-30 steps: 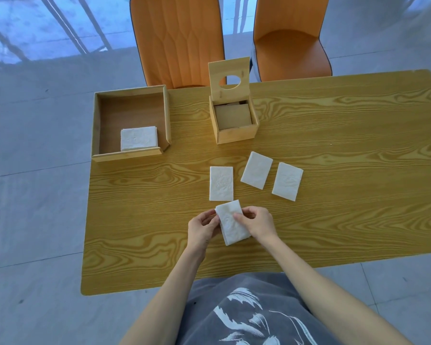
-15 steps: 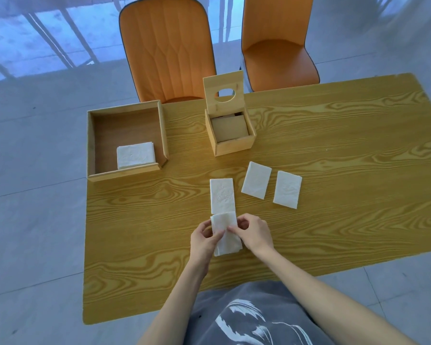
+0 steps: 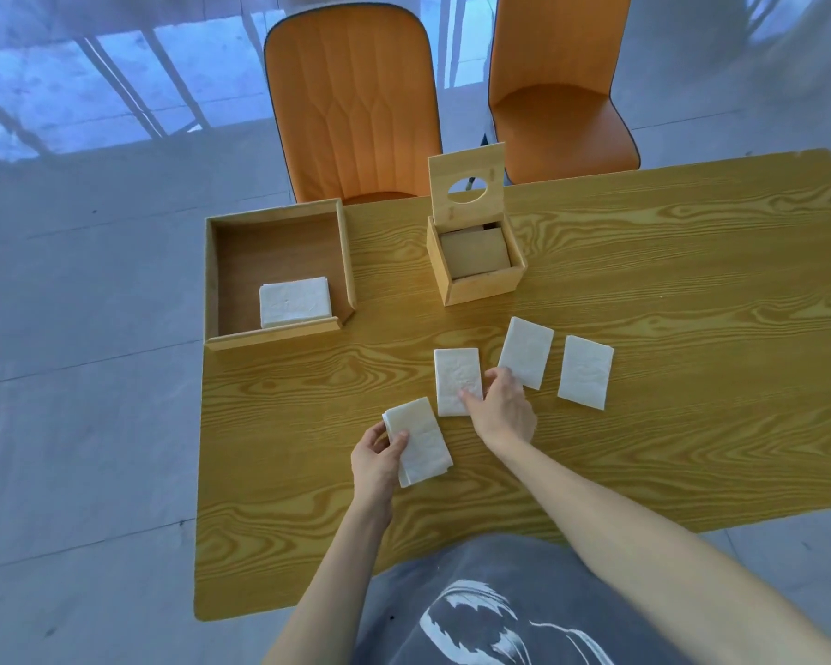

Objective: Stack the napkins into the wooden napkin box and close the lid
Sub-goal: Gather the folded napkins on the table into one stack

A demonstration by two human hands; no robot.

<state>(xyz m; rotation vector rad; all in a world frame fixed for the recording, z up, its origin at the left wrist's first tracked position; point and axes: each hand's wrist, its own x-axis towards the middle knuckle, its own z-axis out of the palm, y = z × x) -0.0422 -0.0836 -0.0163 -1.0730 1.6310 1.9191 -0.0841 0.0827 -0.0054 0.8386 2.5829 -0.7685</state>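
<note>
My left hand [image 3: 377,460] grips a folded white napkin [image 3: 421,441] by its left edge, just above the table. My right hand [image 3: 502,407] rests on the right edge of a second napkin [image 3: 454,381] lying flat, thumb on top. Two more napkins lie to the right, one tilted [image 3: 528,350] and one further right [image 3: 586,371]. The small wooden napkin box [image 3: 480,288] stands behind them with its lid [image 3: 468,187], which has a round hole, raised upright. Inside it I see a brown panel.
A wide shallow wooden tray [image 3: 217,285] at the table's far left corner holds a stack of napkins [image 3: 294,300]. Two orange chairs [image 3: 356,98] stand behind the wooden table [image 3: 692,328]. The table's left edge lies close to the tray.
My hands have parted. The left one carried the napkin left. The right one let go of it and reached forward onto the napkin lying on the table.
</note>
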